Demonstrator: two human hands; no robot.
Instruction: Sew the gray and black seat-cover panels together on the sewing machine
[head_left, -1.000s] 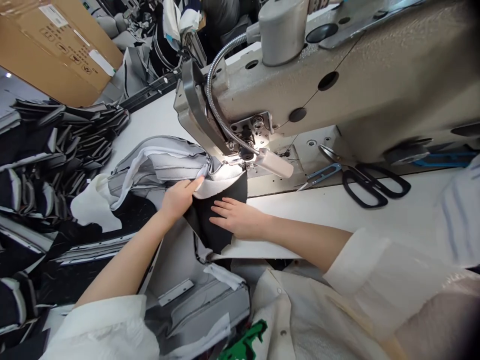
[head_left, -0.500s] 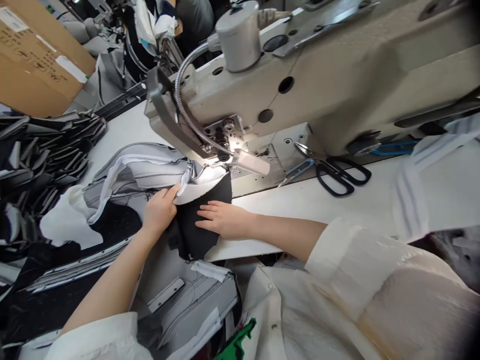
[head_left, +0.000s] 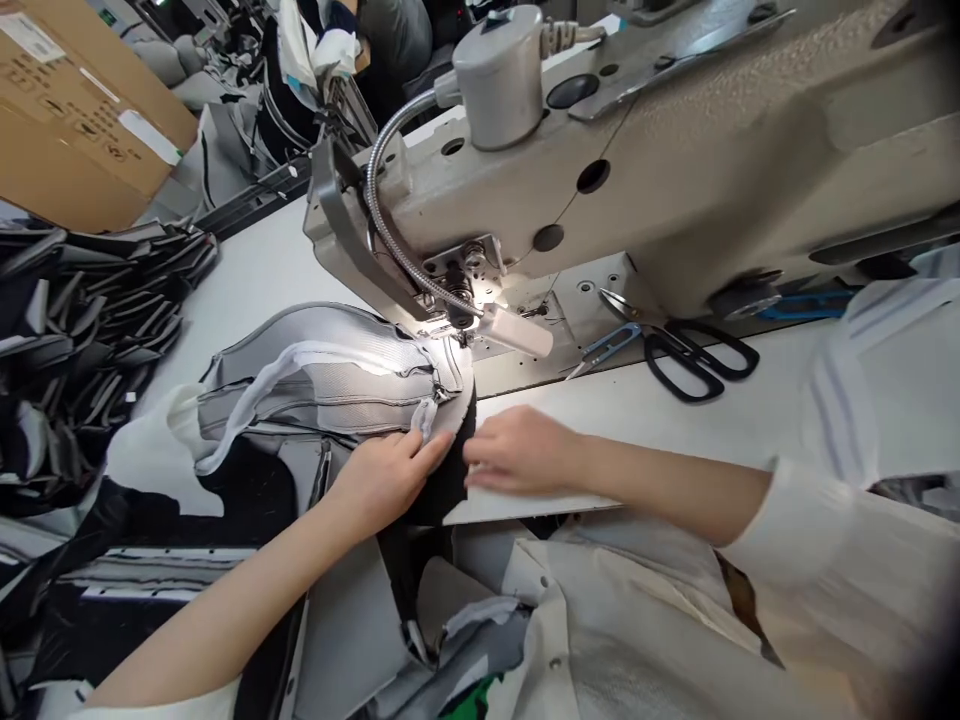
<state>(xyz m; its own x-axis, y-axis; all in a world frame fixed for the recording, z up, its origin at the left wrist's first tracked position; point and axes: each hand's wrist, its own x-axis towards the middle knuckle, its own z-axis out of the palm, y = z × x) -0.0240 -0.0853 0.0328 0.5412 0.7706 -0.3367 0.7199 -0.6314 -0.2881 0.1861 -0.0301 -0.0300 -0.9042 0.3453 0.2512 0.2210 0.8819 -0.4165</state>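
A grey sewn fabric piece (head_left: 360, 385) with piped seams and a loose white strip (head_left: 281, 370) lies under the lit needle area of a sewing machine (head_left: 461, 300). At its near edge my left hand (head_left: 386, 485) is closed, fingers and thumb on the fabric beside a small white tab (head_left: 424, 418). Black fabric (head_left: 442, 485) shows beneath the grey piece. Just right of that black edge is my right hand (head_left: 525, 450), its fingers bent and smeared by motion. Whether it touches or holds the fabric cannot be made out.
Black-handled scissors (head_left: 686, 360) and small blue thread snips (head_left: 607, 345) lie on the white table (head_left: 600, 420) at the right. Stacked dark and grey pieces (head_left: 82, 340) fill the left, before a cardboard box (head_left: 82, 110). More fabric hangs over the near edge.
The grey piece has turned and shifted right at the needle, covering more of the black fabric. My left hand has moved right with it. My right hand has slid right, its fingers now bent.
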